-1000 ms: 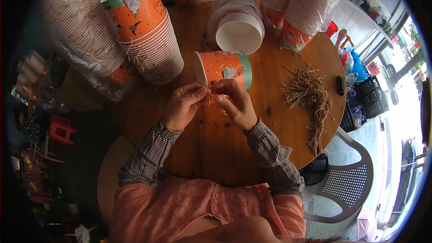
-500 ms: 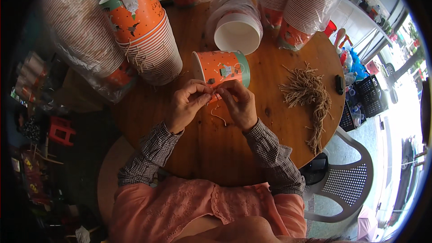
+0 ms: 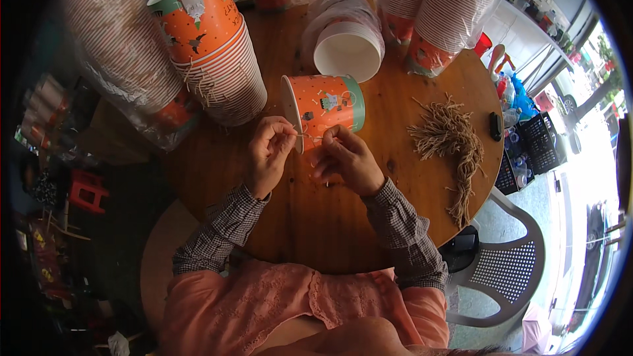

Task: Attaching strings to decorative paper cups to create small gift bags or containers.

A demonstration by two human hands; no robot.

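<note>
An orange paper bucket (image 3: 324,107) with a green band lies on its side on the round wooden table (image 3: 316,217), its mouth facing left. My left hand (image 3: 269,153) pinches a thin tan string (image 3: 305,136) at the bucket's rim. My right hand (image 3: 347,158) sits just to the right of it, below the bucket, fingers closed on the same string. The string runs taut between both hands across the rim.
A pile of tan strings (image 3: 453,142) lies on the table's right. A stack of orange buckets (image 3: 214,53) stands at left, a white-mouthed stack (image 3: 346,39) lies behind, and bagged stacks (image 3: 438,6) stand at the back. A grey plastic chair (image 3: 508,270) is at right.
The loose loop of string that hung between my hands has been pulled taut. Both hands have shifted slightly down and apart at the bucket's rim.
</note>
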